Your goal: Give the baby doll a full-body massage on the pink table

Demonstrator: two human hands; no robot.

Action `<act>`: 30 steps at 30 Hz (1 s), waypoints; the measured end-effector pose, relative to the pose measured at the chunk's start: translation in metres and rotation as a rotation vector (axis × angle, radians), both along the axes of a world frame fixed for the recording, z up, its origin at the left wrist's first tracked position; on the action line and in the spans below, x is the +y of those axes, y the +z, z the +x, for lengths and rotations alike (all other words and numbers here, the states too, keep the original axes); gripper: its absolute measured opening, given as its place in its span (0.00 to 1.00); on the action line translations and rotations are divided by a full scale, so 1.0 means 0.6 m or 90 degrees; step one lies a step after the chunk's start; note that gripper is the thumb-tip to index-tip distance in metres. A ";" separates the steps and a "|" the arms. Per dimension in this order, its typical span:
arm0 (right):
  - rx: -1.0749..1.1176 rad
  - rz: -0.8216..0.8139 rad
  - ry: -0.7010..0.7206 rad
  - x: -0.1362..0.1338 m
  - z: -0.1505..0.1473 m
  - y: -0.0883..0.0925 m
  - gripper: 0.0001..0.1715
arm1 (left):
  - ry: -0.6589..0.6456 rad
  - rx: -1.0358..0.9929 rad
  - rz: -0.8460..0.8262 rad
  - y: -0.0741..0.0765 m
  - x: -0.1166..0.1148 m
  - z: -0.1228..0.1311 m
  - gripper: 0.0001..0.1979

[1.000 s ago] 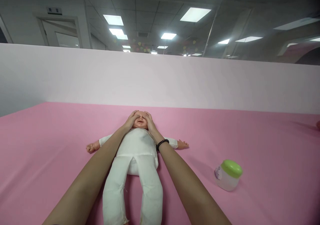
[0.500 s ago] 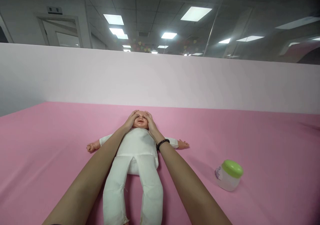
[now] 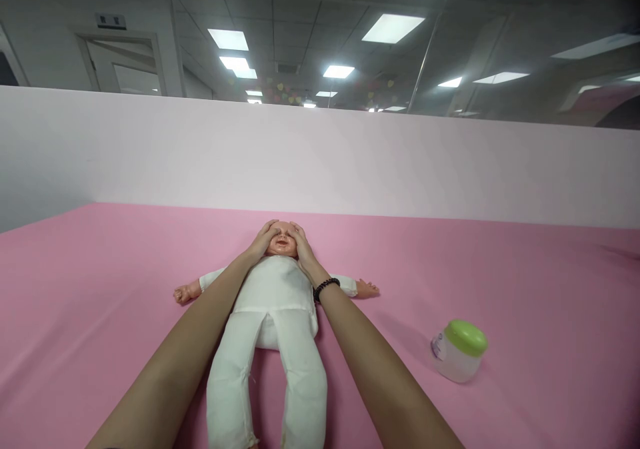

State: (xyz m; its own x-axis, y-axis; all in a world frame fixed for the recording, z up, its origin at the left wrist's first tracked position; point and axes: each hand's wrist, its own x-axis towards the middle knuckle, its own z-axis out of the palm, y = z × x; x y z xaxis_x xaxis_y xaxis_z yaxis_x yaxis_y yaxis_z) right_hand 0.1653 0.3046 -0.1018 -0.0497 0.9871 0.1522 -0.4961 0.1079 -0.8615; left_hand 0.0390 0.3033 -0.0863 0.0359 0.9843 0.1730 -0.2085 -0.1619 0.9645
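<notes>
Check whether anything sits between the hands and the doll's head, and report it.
Nothing visible does: the left hand and right hand both rest directly on the sides of the baby doll's head, with no cloth or object between.

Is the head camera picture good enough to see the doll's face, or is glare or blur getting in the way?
Head view: ceiling light panels glare white, well above the doll's face, which looks sharp, partly covered by the left hand and right hand; wide-angle distortion stretches the left forearm and right forearm.
</notes>
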 end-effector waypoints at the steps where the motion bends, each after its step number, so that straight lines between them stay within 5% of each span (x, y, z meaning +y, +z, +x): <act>1: -0.008 0.007 0.000 0.000 0.000 -0.001 0.35 | -0.006 0.002 0.007 -0.001 0.000 -0.002 0.24; 11: -0.012 -0.001 0.030 -0.012 0.008 0.009 0.37 | -0.029 0.044 -0.025 0.007 -0.010 -0.009 0.30; 18: -0.079 -0.008 0.250 -0.059 0.052 0.027 0.73 | -0.205 0.204 0.045 -0.009 -0.018 -0.078 0.58; 30: -0.074 0.016 0.241 -0.040 0.051 0.020 0.70 | -0.251 0.136 0.013 -0.006 -0.028 -0.083 0.60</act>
State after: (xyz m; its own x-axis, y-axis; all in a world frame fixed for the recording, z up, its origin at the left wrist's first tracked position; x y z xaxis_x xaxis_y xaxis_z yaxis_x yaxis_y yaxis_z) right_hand 0.1962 0.2806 -0.0898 -0.4272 0.8919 0.1484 -0.4049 -0.0420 -0.9134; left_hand -0.0106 0.2868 -0.0900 0.4453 0.8842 0.1409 -0.0550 -0.1301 0.9900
